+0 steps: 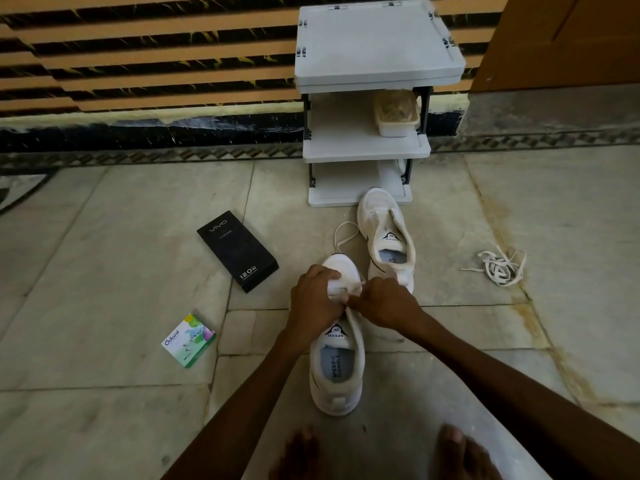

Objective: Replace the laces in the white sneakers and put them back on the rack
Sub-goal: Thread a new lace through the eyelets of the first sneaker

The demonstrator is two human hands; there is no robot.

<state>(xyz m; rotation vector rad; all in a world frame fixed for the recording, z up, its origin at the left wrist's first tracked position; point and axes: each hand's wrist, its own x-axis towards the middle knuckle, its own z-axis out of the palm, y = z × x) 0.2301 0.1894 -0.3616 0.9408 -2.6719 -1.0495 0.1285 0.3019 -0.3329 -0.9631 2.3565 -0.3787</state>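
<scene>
A white sneaker (337,372) stands on the floor in front of me, toe pointing away. My left hand (317,299) grips its forefoot over the eyelets. My right hand (384,301) pinches a white lace (356,289) at the eyelets beside it. The lace runs on in a loop (343,233) across the floor past the toe. The second white sneaker (388,233) lies just beyond, without a lace, its toe at the foot of the white rack (367,150). A loose bundle of white laces (500,266) lies on the floor to the right.
A black phone box (237,249) and a small green and white Odonil box (188,339) lie on the floor to the left. A plastic container (396,114) sits on the rack's middle shelf. My bare feet (453,452) show at the bottom edge.
</scene>
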